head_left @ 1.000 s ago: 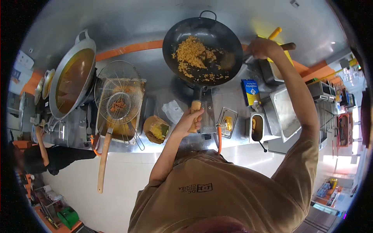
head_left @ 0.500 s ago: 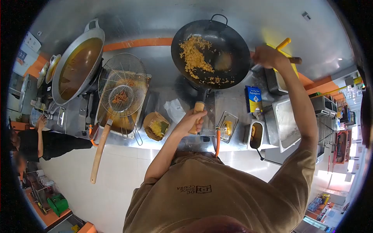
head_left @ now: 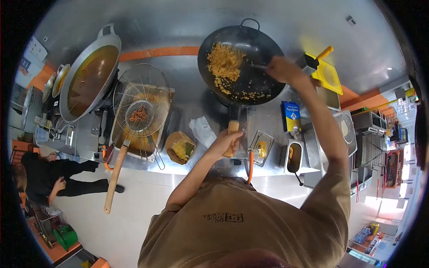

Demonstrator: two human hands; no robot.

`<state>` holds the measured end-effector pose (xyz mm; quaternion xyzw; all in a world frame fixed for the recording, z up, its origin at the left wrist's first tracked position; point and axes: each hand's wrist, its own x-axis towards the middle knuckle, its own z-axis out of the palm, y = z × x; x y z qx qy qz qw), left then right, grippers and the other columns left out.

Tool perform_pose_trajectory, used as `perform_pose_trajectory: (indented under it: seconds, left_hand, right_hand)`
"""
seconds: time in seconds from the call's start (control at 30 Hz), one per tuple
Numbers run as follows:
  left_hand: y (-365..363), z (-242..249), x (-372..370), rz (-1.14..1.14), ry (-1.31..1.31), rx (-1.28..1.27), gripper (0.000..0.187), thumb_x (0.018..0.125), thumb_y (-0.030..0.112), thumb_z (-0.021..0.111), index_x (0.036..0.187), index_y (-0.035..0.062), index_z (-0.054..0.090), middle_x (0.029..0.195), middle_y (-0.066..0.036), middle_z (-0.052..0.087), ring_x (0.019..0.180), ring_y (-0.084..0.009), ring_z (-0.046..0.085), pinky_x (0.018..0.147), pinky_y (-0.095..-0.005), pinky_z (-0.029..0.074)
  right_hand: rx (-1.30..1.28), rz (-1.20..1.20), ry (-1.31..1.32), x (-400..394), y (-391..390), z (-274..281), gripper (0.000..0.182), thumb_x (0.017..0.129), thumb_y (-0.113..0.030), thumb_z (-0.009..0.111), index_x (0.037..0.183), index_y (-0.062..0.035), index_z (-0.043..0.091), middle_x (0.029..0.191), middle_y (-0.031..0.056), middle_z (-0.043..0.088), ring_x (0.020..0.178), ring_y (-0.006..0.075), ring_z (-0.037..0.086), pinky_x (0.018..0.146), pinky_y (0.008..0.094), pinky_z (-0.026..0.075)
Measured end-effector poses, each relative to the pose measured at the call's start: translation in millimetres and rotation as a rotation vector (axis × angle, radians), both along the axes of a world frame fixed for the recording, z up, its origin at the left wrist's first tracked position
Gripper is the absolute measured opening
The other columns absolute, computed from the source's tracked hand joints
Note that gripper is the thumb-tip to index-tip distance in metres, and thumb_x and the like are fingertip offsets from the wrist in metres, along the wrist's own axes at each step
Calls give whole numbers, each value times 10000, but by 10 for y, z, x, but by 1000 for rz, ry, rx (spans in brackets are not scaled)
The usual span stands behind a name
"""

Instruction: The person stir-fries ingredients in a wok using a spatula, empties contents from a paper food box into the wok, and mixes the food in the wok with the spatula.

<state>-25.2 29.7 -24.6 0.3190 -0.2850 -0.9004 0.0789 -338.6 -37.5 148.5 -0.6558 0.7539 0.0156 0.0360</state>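
Observation:
My left hand (head_left: 228, 143) is closed around the wooden handle (head_left: 233, 127) of a black wok (head_left: 263, 91). Yellow-brown fried rice (head_left: 221, 64) lies mostly in the wok's left half, with loose grains along the near side. Over the wok's right rim, my right hand (head_left: 286, 71) grips a long-handled wok spatula (head_left: 258, 67). Its metal shaft points left into the rice; the head there is blurred and partly hidden. The brown end of the handle sticks out behind the hand.
At left are a large pan of brown liquid (head_left: 96, 67) and a wire strainer (head_left: 140, 82) on a tray. A paper bowl (head_left: 181, 147), blue packet (head_left: 292, 117) and metal containers (head_left: 293, 154) line the counter. Another person (head_left: 49, 178) stands at far left.
My right hand has moved left over the wok, bringing the spatula into the rice. My left hand stays on the handle, and the wok shifts slightly. The other person has moved away from the counter.

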Motion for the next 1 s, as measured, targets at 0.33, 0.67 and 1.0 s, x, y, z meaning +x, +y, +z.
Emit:
perform_pose_trajectory:
  seconds: [0.33,0.67,1.0]
  left_hand:
    - [124,-74,-76,3,48,126,261,916,198,734,1052,103,532,732,-3,530,557,-96,496,473,-278,415]
    - [-491,71,334,-115,-79,-78,298,908,221,737,1014,104,484,688,3,496,501,-80,454,426,-263,363]
    - [-498,146,381,-109,-108,-90,327,909,238,751,1005,119,461,674,12,526,479,-63,473,397,-240,379]
  right_hand:
    - [292,268,99,-173,157,-674,288,911,-268,592,962,-32,749,964,227,723,932,422,698,862,492,558]
    - [812,-229,542,-484,-71,1171,274,768,-243,778,887,3,754,803,165,736,749,258,732,654,402,585]
    - [242,422,-181,-346,-531,-36,314,916,-324,614,736,-75,677,525,8,516,428,137,496,422,325,424]
